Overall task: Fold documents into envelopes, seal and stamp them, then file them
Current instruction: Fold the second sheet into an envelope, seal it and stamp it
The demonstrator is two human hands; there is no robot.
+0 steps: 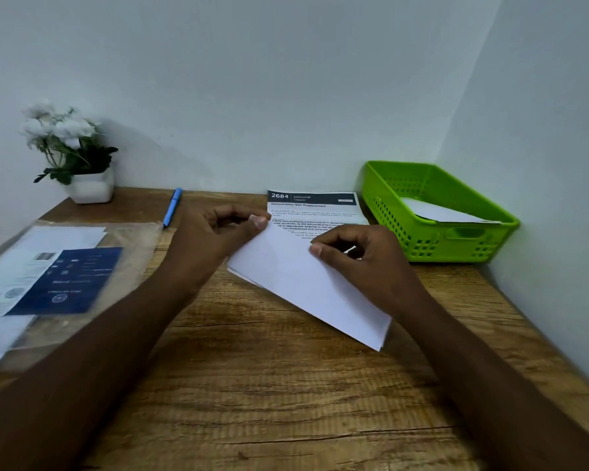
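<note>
Folded white doc (pixel 306 287) lies diagonal on the wood desk (pixel 252 385), just left of the green basket (pixel 432 239), partly over a printed sheet (pixel 312 207) that sits flat by the wall.

L hand (pixel 215 232): fingers curled, thumb + forefinger pinching the doc's upper corner, the corner farthest from the basket front. R hand (pixel 364 260): fingers curled, fingertips (pixel 315 249) pressing down on the upper edge of the doc, close to the basket's left wall. Can't tell if R thumb is under the paper, so pinch vs press is unclear.

Step in hand, my read: fold/crease stage, doc not yet in an envelope. At least 2 layers show at the lower edge.

To do it well:
- line up edges before pressing; layers look a bit offset at the side away from the basket
- hold one corner fixed w/ L, run R fingertips along the fold to set crease
- keep doc off the printed sheet so it doesn't drag it

Basket already holds a white envelope/paper (pixel 446 212), prob filed. Far left of basket: clear plastic sleeve (pixel 92 266) w/ blue-white leaflets, blue pen (pixel 172 207), potted white flowers (pixel 72 154). No stamp seen.
</note>
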